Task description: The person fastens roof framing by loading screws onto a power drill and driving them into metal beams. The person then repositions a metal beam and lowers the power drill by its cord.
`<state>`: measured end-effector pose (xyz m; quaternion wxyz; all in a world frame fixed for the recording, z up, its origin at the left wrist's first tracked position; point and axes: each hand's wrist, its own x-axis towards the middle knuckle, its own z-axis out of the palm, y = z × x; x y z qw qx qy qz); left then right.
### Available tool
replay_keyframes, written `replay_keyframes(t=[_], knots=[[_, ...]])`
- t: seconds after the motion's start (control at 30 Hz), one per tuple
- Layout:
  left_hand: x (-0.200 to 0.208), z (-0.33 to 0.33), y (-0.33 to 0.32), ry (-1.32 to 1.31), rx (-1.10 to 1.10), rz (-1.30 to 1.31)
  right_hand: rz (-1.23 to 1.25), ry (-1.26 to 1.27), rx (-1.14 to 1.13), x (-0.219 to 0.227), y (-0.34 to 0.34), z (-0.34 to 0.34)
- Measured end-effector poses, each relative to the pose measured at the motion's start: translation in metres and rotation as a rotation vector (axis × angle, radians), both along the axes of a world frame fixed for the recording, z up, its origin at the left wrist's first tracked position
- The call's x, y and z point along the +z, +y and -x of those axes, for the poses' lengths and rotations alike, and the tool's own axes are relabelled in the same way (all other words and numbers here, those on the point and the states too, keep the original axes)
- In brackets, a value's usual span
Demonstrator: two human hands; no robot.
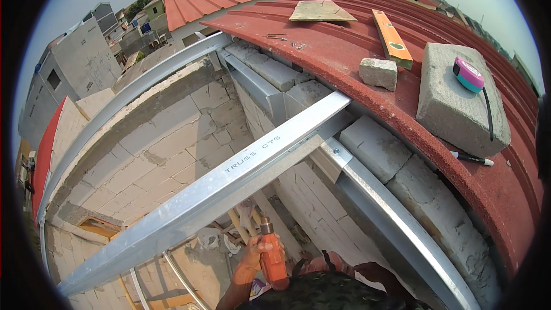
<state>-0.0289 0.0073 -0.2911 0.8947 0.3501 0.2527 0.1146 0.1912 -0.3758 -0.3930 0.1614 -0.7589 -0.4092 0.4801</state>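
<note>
My left hand (251,257) is closed around an orange drill (273,259), low in front of my body, its dark chuck pointing up and away from me. The drill is just below a silver metal truss channel (221,169) that runs from lower left up to the roof edge. My right hand (372,271) is close to my waist at the lower right, beside a reddish patterned cloth (327,264). Its fingers are shadowed, so whether it holds anything does not show. A screw (337,151) sits in the joint where the channel meets the side metal beam (396,218).
On the red metal roof (367,100) lie a concrete block (453,109) with a pink and teal tape measure (469,74), an orange spirit level (392,39), a stone piece (378,73), a wooden board (321,11), a marker (472,158) and loose screws (297,45). Block walls (166,138) drop below.
</note>
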Motion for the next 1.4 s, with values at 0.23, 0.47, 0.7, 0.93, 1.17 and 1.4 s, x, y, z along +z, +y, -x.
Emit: replay_keyframes(t=[0.23,0.47,0.7,0.93,1.17,1.4], knots=[[-0.007,-0.001,0.007,-0.054,0.051,-0.020,-0.078,-0.119,-0.115,0.010,0.053,0.011],[-0.001,0.003,0.003,-0.057,0.094,-0.026,-0.456,-0.116,-0.039,0.117,0.147,0.012],[-0.015,0.021,-0.001,-0.013,0.154,-0.078,-1.111,0.158,-0.057,0.268,0.251,0.034],[-0.004,0.011,0.003,0.003,0.109,-0.056,-1.954,0.427,-0.432,0.380,0.350,0.036],[-0.009,0.009,0.007,0.025,0.174,-0.164,-1.708,-0.043,-0.119,0.534,0.453,-0.025],[-0.016,0.037,-0.011,-0.039,0.312,-0.093,-0.638,-1.420,0.194,0.540,0.534,-0.176]])
